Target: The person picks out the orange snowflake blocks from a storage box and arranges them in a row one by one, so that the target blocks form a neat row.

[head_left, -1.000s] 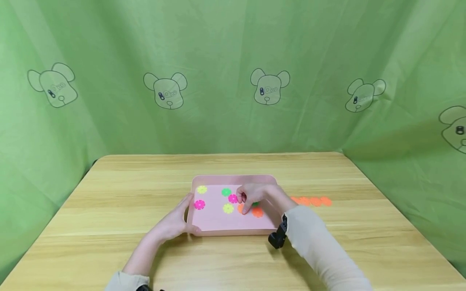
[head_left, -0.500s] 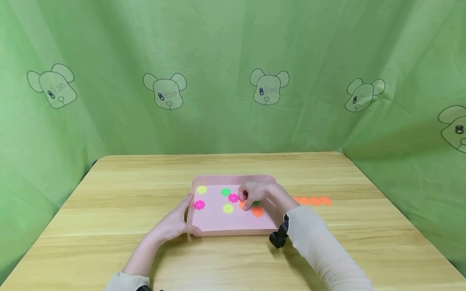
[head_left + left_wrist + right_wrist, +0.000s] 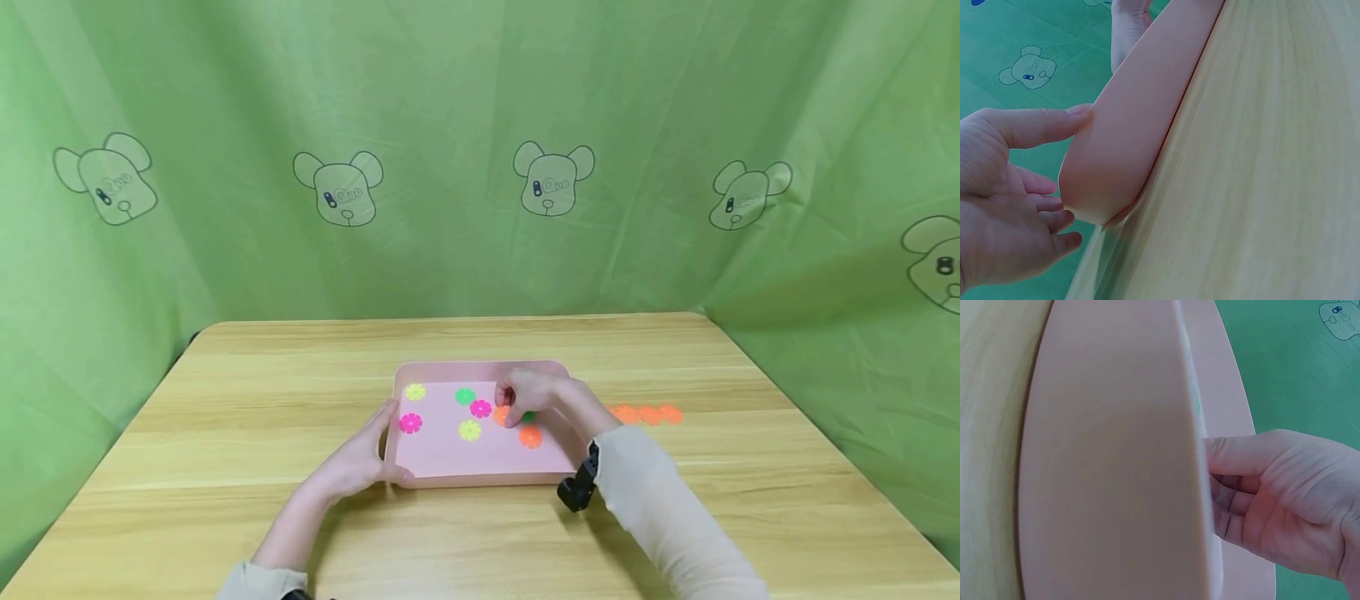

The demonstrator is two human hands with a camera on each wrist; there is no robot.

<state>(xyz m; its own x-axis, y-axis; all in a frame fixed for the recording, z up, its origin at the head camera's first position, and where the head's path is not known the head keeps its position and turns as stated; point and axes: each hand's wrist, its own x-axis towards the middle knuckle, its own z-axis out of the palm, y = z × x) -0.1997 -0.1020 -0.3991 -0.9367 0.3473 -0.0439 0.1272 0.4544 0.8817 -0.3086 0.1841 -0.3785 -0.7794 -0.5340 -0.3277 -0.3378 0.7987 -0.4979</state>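
Note:
A pink tray (image 3: 450,481) stands on the table. My left hand (image 3: 358,457) holds its near left corner, thumb on the front rim and fingers along the left side; the left wrist view shows the thumb (image 3: 1054,127) touching the rim. Inside the tray, my right hand (image 3: 531,393) pinches an orange flower-shaped disc (image 3: 501,415), partly hidden by the thumb. A green disc (image 3: 528,417) and another orange disc (image 3: 530,437) lie close by. In the right wrist view the tray wall (image 3: 1116,456) hides the fingertips of the right hand (image 3: 1291,500).
Other flower-shaped discs lie in the tray: yellow discs (image 3: 469,430), pink discs (image 3: 410,423) and a green one (image 3: 465,397). A row of orange discs (image 3: 648,415) lies on the wooden table (image 3: 262,392) right of the tray. Green cloth (image 3: 450,267) hangs behind and at both sides.
My right hand has moved slightly away from me and to the right, and the orange disc at its fingertips has shifted with it. The left hand and the tray have stayed put.

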